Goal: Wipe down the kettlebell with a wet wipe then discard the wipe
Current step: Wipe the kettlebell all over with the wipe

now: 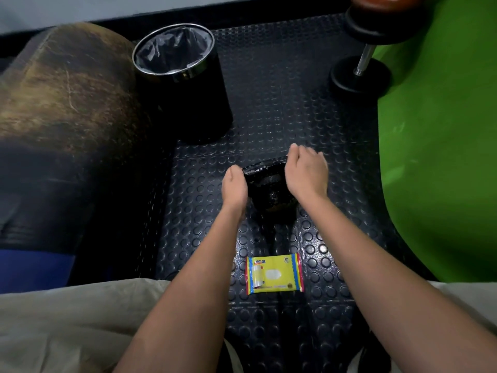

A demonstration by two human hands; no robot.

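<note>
A black kettlebell point(269, 188) stands on the studded rubber floor between my two hands. My left hand point(234, 187) presses against its left side, fingers wrapped out of sight behind it. On the right side, near the top, my right hand point(306, 170) curls over it, slightly blurred. No wipe shows in either hand. A yellow wet-wipe pack point(274, 273) lies flat on the floor, closer to me than the kettlebell, with its flap closed. A black round bin point(207, 109) with a steel rim and a grey liner stands at the far left of the kettlebell.
A large worn brown and black padded roll point(61, 103) lies along the left. A dumbbell point(361, 65) rests at the far right beside a green surface point(441, 130). My knees in pale trousers point(67, 327) fill the bottom edge.
</note>
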